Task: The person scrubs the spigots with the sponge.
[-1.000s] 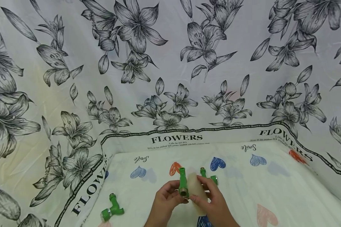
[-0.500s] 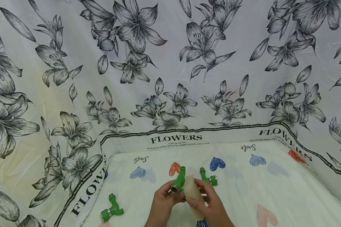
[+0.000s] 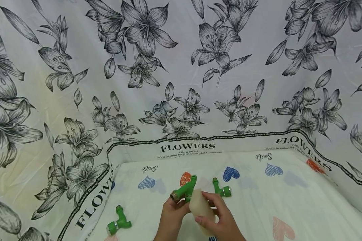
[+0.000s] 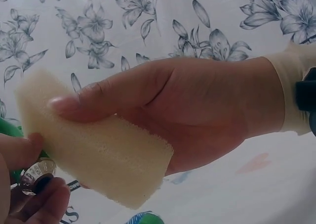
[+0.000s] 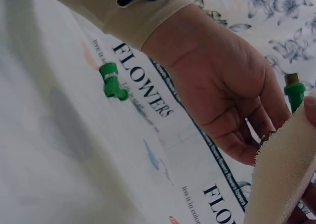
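Note:
My left hand (image 3: 172, 214) grips a green tap (image 3: 184, 190), its threaded metal end pointing left and its spout up. In the left wrist view the tap's shiny chrome handle (image 4: 35, 178) shows between the left fingers. A pale cream block sponge (image 3: 201, 207) is pinched in my right hand (image 3: 224, 214), thumb on the near face. The sponge stands tilted beside the tap; whether they touch, I cannot tell. In the right wrist view the sponge (image 5: 281, 172) hides part of the tap and of the left fingers.
Another green tap (image 3: 119, 221) lies on the left of the white heart-printed cloth (image 3: 253, 207). A third green tap (image 3: 222, 189) lies just beyond my right hand. Flower-printed curtain (image 3: 181, 67) hangs at the back and sides.
The held tap has turned, its threaded end swinging from facing me round to the left. The sponge and right hand have shifted left and slightly down, uncovering more of the third tap.

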### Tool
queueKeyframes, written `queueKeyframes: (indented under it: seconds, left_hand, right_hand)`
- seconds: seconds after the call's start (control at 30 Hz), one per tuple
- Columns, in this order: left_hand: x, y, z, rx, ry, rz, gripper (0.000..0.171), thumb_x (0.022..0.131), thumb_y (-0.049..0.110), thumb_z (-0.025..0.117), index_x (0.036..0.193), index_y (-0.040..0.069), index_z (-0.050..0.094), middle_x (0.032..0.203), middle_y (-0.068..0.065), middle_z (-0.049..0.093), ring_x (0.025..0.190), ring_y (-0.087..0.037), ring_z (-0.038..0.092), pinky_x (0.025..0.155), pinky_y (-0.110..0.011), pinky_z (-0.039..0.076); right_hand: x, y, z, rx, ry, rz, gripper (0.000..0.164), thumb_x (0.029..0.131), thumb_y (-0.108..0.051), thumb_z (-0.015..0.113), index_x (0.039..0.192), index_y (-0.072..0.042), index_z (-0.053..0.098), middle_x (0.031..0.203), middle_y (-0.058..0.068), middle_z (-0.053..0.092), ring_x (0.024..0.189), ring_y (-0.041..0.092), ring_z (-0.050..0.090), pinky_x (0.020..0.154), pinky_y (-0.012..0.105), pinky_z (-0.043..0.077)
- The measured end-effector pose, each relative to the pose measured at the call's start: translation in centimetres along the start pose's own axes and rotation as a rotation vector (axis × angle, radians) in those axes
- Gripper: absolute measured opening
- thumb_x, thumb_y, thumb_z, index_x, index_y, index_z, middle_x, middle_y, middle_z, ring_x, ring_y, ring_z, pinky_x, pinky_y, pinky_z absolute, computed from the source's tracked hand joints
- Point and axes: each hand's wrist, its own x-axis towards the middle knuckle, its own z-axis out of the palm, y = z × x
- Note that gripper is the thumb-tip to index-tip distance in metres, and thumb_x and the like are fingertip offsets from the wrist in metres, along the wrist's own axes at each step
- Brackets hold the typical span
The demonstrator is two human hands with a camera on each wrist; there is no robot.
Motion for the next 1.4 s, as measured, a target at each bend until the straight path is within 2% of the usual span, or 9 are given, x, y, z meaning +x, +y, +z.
queueKeyframes:
  seconds: [0.13,0.37,0.63,0.73,0.83,1.0,1.17,1.27,1.4]
  left_hand:
    - [0.0,0.0,0.0,-0.001,-0.014,0.015,0.05,0.094,0.011,0.087,0.14,0.002,0.07,0.136,-0.013,0.068,0.115,-0.028,0.073,0.094,-0.04,0.062]
    - [-0.3,0.4,0.1,-0.054,-0.116,0.021,0.048,0.099,0.009,0.082,0.14,-0.005,0.063,0.127,-0.017,0.07,0.107,-0.029,0.074,0.091,-0.043,0.064]
    - [-0.3,0.4,0.3,-0.006,-0.208,0.039,0.048,0.099,0.009,0.082,0.142,-0.004,0.065,0.124,-0.018,0.071,0.099,-0.026,0.073,0.084,-0.036,0.064]
    - [-0.2,0.4,0.5,0.057,-0.175,0.07,0.045,0.098,0.013,0.084,0.139,0.001,0.071,0.13,-0.015,0.068,0.103,-0.027,0.069,0.082,-0.032,0.062]
    - [-0.1,0.5,0.7,0.131,-0.092,0.085,0.042,0.095,0.017,0.087,0.133,0.003,0.075,0.13,-0.011,0.069,0.107,-0.028,0.068,0.086,-0.031,0.06]
    - [0.1,0.2,0.6,0.139,0.041,0.086,0.056,0.093,0.011,0.089,0.137,-0.001,0.056,0.118,-0.014,0.077,0.107,-0.029,0.071,0.09,-0.029,0.06]
    - [0.1,-0.1,0.1,0.109,-0.003,0.139,0.08,0.097,0.005,0.082,0.161,0.017,0.036,0.122,-0.018,0.076,0.111,-0.033,0.072,0.094,-0.032,0.059]
    - [0.1,-0.2,0.0,0.118,-0.04,0.18,0.078,0.097,0.004,0.082,0.163,0.021,0.045,0.127,-0.018,0.073,0.115,-0.033,0.07,0.097,-0.033,0.059]
    - [0.1,-0.3,0.1,0.119,0.002,0.184,0.054,0.093,0.005,0.086,0.143,0.012,0.067,0.13,-0.016,0.069,0.115,-0.03,0.07,0.097,-0.034,0.06]
  right_hand:
    - [0.2,0.3,-0.1,-0.014,0.008,0.006,0.061,0.093,-0.024,0.09,0.148,-0.018,0.063,0.134,0.0,0.062,0.118,0.028,0.059,0.093,0.034,0.058]
    - [0.8,1.1,-0.8,-0.01,0.058,0.041,0.063,0.094,-0.026,0.089,0.15,-0.019,0.061,0.138,-0.001,0.062,0.121,0.028,0.06,0.094,0.035,0.056]
    - [1.3,1.7,-1.2,0.017,0.074,0.096,0.059,0.097,-0.03,0.086,0.15,-0.022,0.061,0.141,0.002,0.059,0.12,0.028,0.058,0.091,0.034,0.056]
    - [1.2,1.7,-1.1,0.012,0.075,0.099,0.06,0.097,-0.03,0.086,0.15,-0.02,0.061,0.142,0.003,0.059,0.12,0.028,0.059,0.091,0.035,0.056]
    - [1.1,1.5,-0.9,0.004,0.069,0.1,0.06,0.097,-0.03,0.086,0.15,-0.02,0.061,0.141,0.003,0.059,0.12,0.027,0.059,0.092,0.036,0.056]
    - [0.6,1.3,-0.6,-0.004,0.021,0.071,0.061,0.095,-0.028,0.088,0.149,-0.019,0.062,0.139,0.0,0.06,0.121,0.029,0.059,0.094,0.036,0.056]
    - [0.3,1.0,-0.2,-0.02,-0.005,0.001,0.06,0.094,-0.025,0.089,0.148,-0.019,0.064,0.135,-0.001,0.061,0.117,0.027,0.059,0.093,0.035,0.057]
    - [0.1,0.8,-0.1,-0.031,0.019,-0.057,0.061,0.093,-0.022,0.09,0.148,-0.02,0.064,0.134,-0.003,0.062,0.114,0.025,0.06,0.092,0.034,0.058]
    - [0.0,0.5,0.1,-0.048,0.059,-0.117,0.064,0.091,-0.019,0.092,0.149,-0.021,0.064,0.134,-0.005,0.063,0.111,0.023,0.061,0.09,0.035,0.06]
